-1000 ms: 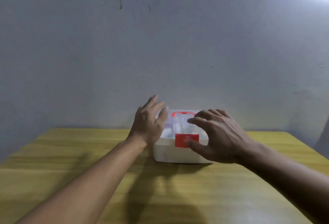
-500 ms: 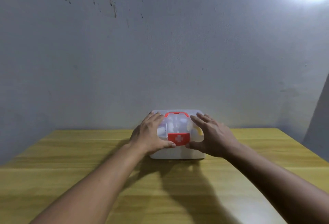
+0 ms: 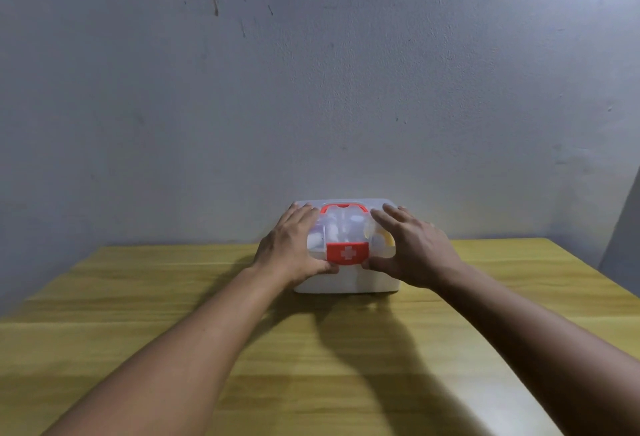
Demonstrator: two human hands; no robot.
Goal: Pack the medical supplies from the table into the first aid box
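Observation:
The white first aid box (image 3: 346, 281) stands at the far side of the table with its clear lid down. A red handle (image 3: 343, 208) runs across the lid and a red latch (image 3: 347, 253) with a white cross sits on the front. Pale supplies show faintly through the lid. My left hand (image 3: 292, 248) lies over the lid's left half, thumb under the latch's left corner. My right hand (image 3: 414, 248) lies over the right half, thumb at the latch's right corner. Both hands grip the box.
The wooden table (image 3: 311, 349) stretches toward me, with shadows of my arms on it. A grey stained wall (image 3: 311, 89) rises right behind the box. The table's right edge (image 3: 595, 276) slants away at the far right.
Both hands came down from hovering over the box and settled on its lid, thumbs at the red latch. The view has shifted so the box sits centred.

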